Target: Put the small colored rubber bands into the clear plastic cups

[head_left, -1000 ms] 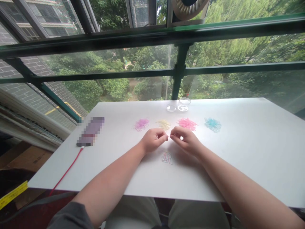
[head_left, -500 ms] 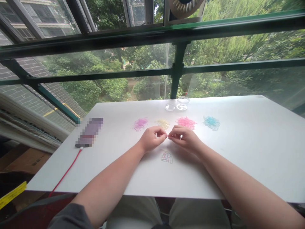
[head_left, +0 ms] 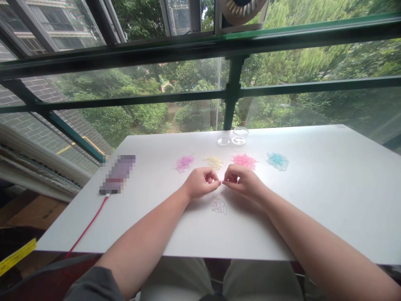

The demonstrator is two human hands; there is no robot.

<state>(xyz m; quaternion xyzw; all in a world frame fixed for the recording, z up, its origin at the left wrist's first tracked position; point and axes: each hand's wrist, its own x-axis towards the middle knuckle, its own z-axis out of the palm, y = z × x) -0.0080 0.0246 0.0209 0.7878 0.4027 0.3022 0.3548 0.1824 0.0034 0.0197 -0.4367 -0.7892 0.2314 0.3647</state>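
My left hand (head_left: 201, 183) and my right hand (head_left: 240, 181) meet over the middle of the white table (head_left: 313, 200), both pinched on one tiny thin band stretched between their fingertips. Just below them lies a small mixed heap of coloured rubber bands (head_left: 219, 206). Behind the hands four sorted piles sit in a row: purple (head_left: 184, 162), yellow (head_left: 214, 162), pink (head_left: 244, 160) and blue (head_left: 277, 160).
Two small clear dishes (head_left: 232, 138) stand at the table's far edge by the window frame. A blurred dark phone (head_left: 118, 174) with a red cable (head_left: 87, 225) lies at the left. Glass and green railings close off the far side.
The hands have stayed pinched together, shifting only slightly. The view has dipped a little.
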